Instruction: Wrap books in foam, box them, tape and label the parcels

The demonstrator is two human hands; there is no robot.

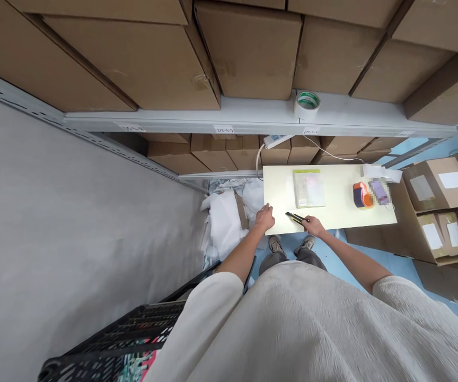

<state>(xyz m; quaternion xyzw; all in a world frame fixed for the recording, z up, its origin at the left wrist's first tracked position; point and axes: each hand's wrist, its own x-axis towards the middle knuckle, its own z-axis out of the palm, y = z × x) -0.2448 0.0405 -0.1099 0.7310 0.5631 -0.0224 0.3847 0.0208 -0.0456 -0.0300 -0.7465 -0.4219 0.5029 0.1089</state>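
Observation:
On the pale yellow tabletop (336, 212), my right hand (313, 226) is closed around a black and yellow utility knife (296, 217) near the front edge. Its dark tip points left, and a second slim dark strip lies alongside that I cannot make out clearly. My left hand (265, 216) rests at the table's left front corner, fingers loosely bent and holding nothing. Behind the knife lies a flat, clear-wrapped packet (309, 190) with a yellow-green top edge, touched by neither hand.
An orange and dark tape dispenser (362, 195) stands to the right, beside a blurred purple item (380, 191). A tape roll (307, 105) sits on the shelf (261, 109) below cardboard boxes (248, 53). White wrapping (226, 217), a black crate (133, 334) and open cartons (443, 212) flank me.

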